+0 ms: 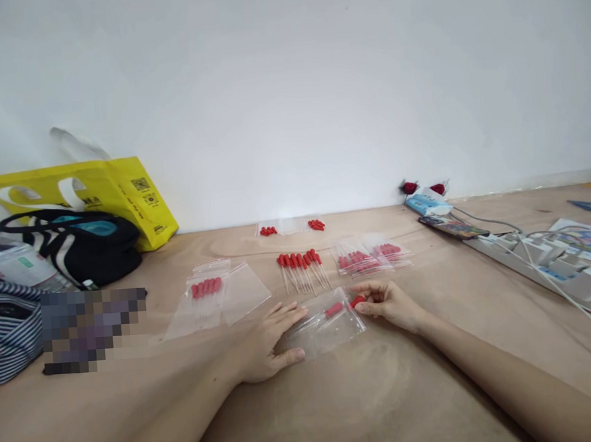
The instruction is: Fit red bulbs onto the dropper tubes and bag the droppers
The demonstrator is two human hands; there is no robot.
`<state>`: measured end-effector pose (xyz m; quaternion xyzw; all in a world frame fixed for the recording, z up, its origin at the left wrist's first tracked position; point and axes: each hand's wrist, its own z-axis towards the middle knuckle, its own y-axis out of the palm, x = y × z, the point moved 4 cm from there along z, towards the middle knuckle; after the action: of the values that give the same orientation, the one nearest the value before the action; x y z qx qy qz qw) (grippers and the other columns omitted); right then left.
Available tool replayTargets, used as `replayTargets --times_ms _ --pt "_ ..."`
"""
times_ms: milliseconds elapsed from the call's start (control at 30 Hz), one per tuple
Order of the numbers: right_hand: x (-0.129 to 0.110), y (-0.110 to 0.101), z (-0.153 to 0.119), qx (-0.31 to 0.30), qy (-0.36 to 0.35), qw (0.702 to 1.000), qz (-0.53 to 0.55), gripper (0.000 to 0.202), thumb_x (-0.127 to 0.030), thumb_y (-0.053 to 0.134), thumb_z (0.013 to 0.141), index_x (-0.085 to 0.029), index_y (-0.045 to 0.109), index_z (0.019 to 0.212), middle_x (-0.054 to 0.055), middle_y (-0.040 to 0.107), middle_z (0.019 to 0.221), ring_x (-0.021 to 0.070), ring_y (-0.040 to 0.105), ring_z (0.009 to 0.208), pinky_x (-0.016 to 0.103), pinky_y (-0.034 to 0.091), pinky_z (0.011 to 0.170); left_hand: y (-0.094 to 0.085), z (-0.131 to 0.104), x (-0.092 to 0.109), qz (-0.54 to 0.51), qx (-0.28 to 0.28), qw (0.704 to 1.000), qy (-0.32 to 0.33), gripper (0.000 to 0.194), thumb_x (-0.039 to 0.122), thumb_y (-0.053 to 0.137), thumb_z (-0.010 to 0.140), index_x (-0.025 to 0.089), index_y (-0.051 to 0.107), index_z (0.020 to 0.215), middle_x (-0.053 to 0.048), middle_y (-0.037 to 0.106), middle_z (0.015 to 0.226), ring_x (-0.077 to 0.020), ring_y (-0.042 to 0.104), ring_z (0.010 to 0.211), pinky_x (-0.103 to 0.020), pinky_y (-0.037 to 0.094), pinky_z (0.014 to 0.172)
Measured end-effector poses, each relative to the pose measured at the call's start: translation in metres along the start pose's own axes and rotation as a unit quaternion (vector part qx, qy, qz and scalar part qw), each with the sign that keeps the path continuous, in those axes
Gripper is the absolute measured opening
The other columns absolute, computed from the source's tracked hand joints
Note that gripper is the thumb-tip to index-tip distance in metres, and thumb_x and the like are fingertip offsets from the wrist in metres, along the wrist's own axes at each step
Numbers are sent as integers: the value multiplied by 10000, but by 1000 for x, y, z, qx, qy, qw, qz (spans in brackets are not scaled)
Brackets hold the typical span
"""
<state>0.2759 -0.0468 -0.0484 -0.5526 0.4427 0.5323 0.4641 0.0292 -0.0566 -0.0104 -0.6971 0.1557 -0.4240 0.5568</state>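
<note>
My left hand (270, 342) lies on the closed end of a clear zip bag (322, 333), fingers and thumb apart. One dropper with a red bulb (333, 309) is inside that bag. At the bag's right-hand mouth, my right hand (385, 303) pinches a second red-bulbed dropper (356, 301) by its bulb; its stem points into the bag and is hard to make out. Just beyond the bag, several loose droppers (301, 264) are spread in a row, red bulbs away from me.
Filled bags of droppers (363, 260) lie behind my right hand. More bagged droppers (206, 290) sit at left. Small red bulbs (316, 225) rest near the wall. A yellow bag (139, 204) and black bag (111, 239) stand left; a power strip (528, 260) with cables runs along the right.
</note>
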Motion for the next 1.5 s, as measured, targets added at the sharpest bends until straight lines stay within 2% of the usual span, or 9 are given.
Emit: replayTargets --times_ms 267,400,567,733,800,1000,1200,1367,1500 --pt "-8 10 -8 -99 6 995 -3 357 -439 647 658 -200 476 861 -71 559 561 64 493 402 171 324 389 -2 0 4 -11 3 1000 6 582 450 487 818 288 286 1340 -32 353 1379 -262 262 1283 -497 166 1054" --pt "-2 15 -2 -53 -3 998 -33 365 -487 635 646 -198 433 738 -92 505 472 58 443 351 166 326 363 0 1 2 -7 -2 1000 11 588 443 489 815 287 276 1341 -32 343 1385 -250 260 1285 -489 172 1055" --pt "-2 22 2 -16 -52 993 -106 304 -452 644 656 -163 552 634 -39 534 492 77 465 416 191 344 404 1 1 1 -1 -2 1000 12 584 445 479 820 285 271 1342 -24 339 1387 -244 257 1287 -481 165 1062" --pt "-14 27 -3 -123 -125 974 -144 244 -413 610 706 -182 686 686 41 655 794 157 587 724 262 449 640 1 2 1 6 -5 1000 10 597 467 467 823 256 270 1346 -48 332 1390 -244 252 1289 -481 161 1063" --pt "-12 27 -3 -153 -118 973 -129 242 -412 605 709 -188 695 720 39 660 792 162 588 732 274 454 653 1 1 2 6 -7 1000 9 602 472 465 823 249 270 1347 -50 328 1392 -244 249 1290 -476 163 1064" --pt "3 22 3 -30 -74 989 -125 288 -428 603 700 -149 664 742 26 635 630 114 527 523 226 408 486 0 0 3 18 -20 1000 -1 602 472 462 823 243 273 1347 -46 329 1392 -249 244 1292 -487 151 1065" --pt "0 13 5 -31 1 991 -133 251 -405 563 706 -159 579 754 -49 497 473 68 404 361 180 311 340 -1 2 5 14 -18 1000 -2 597 458 474 820 234 289 1341 -49 340 1386 -250 252 1288 -487 160 1062" --pt "-26 -5 36 98 -79 966 -224 127 -280 550 702 -157 567 677 3 600 627 99 525 528 207 414 495 -2 1 5 -2 -15 1000 8 590 467 481 815 245 308 1334 -36 343 1384 -254 247 1290 -496 155 1062" --pt "-37 10 82 123 -62 942 -307 84 -186 566 676 -152 638 702 27 664 732 131 591 671 221 434 648 -2 1 4 -2 -19 1000 13 568 476 467 822 256 325 1326 -27 347 1381 -242 261 1286 -491 146 1067"
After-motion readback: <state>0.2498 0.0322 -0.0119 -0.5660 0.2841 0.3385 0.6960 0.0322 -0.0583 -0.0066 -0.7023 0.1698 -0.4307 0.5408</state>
